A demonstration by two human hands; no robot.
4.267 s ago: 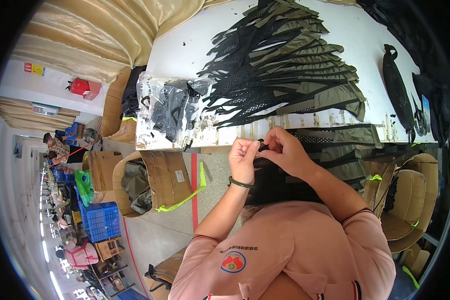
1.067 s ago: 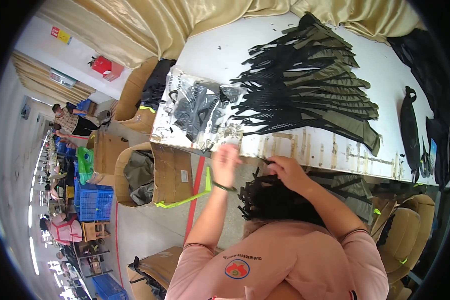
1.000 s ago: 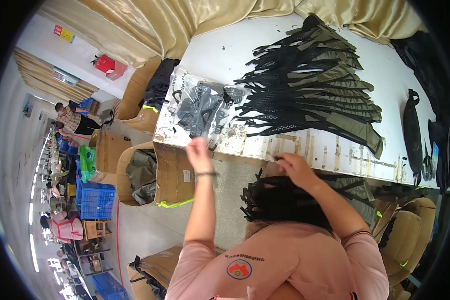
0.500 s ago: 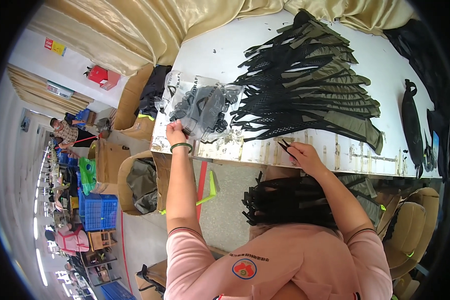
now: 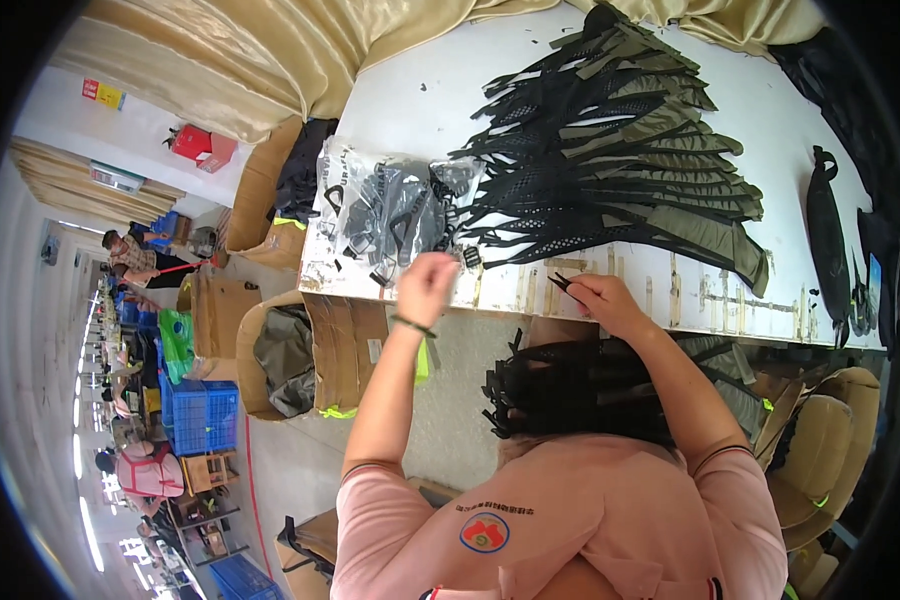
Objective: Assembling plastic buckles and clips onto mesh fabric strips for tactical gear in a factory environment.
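My left hand (image 5: 428, 285), blurred by motion, is over the table's near edge with its fingers pinched. At its fingertips is a small black slotted buckle (image 5: 472, 257). Beside it a clear plastic bag (image 5: 385, 205) holds many dark buckles, and a few loose black pieces lie around it. My right hand (image 5: 602, 300) is closed at the table edge on a slim black two-pronged piece (image 5: 560, 282); whether it is a tool or a strap end I cannot tell. Beyond both hands, black mesh and olive fabric straps (image 5: 630, 150) lie in an overlapping row.
A bundle of black straps (image 5: 570, 390) rests on my lap. Cardboard boxes (image 5: 345, 350) stand left of the table, one holding grey fabric (image 5: 285, 360). A long black pouch (image 5: 825, 250) and scissors (image 5: 857, 300) lie at the table's right. Other people are far left.
My left hand has left the bag's near edge and moved right and slightly down, with a buckle now at its fingertips. The right hand has shifted slightly left, still closed on the black piece.
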